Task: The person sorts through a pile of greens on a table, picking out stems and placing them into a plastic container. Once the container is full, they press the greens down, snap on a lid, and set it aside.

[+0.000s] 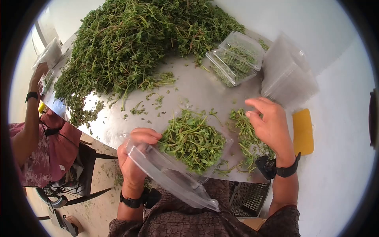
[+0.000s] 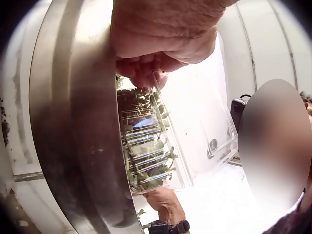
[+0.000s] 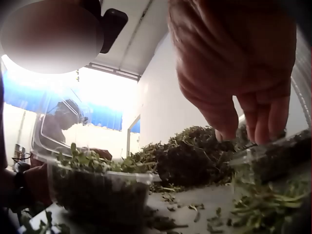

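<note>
A hinged clear plastic container (image 1: 227, 152) heaped with green sprigs (image 1: 193, 142) lies near the table edge, its lid (image 1: 171, 179) tilted up toward the person. My left hand (image 1: 132, 168) grips its left side by the lid, fingers curled at the rim; the left wrist view shows this hand (image 2: 165, 31) above the container's ribbed side (image 2: 146, 156). To the right, my right hand (image 1: 272, 126) is raised over loose sprigs (image 1: 246, 136), fingers bent slightly and holding nothing. In the right wrist view, that hand (image 3: 234, 73) hangs with fingers down, beside the filled container (image 3: 102, 195).
A large pile of greens (image 1: 130, 47) covers the back of the metal table (image 1: 181, 87). Back right are another open container (image 1: 237, 63) with greens and stacked empty containers (image 1: 288, 75). A yellow board (image 1: 303, 132) lies right. Another person's arm (image 1: 31, 110) is at left.
</note>
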A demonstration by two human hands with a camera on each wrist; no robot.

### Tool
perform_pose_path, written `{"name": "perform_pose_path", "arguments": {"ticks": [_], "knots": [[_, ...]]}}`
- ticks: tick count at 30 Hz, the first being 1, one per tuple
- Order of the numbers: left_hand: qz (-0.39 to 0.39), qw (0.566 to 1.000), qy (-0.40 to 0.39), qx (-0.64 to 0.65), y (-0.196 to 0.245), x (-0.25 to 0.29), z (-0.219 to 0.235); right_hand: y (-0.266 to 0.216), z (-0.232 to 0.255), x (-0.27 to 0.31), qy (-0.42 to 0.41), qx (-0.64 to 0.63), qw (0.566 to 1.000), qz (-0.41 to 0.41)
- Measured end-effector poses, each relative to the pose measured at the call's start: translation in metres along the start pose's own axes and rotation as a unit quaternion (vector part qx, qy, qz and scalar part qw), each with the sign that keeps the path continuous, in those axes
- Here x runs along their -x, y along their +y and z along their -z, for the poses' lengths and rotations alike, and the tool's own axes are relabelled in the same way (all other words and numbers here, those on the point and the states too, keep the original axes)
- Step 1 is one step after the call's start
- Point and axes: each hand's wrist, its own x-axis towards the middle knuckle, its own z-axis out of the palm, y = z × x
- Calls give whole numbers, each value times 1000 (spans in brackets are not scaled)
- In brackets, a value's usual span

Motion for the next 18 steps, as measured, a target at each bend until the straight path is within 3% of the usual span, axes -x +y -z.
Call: {"name": "perform_pose_path", "arguments": {"ticks": [2,3,5,11,18], "knots": [[9,1000,2,-4,2,1,-2,-13,4,-3,44,-4,988,150],[12,1000,5,5,2,2,-3,-19,3,-6,43,-7,987,154],[12,1000,12,14,2,2,-2,-32,-1,-16,7,-14,962,273],[30,999,-3,13,2,2,1,-74,-30,-35,-50,-41,930,362],[32,999,-12,-17,5,2,0,-77,-52,-46,-80,-54,915,393]]}}
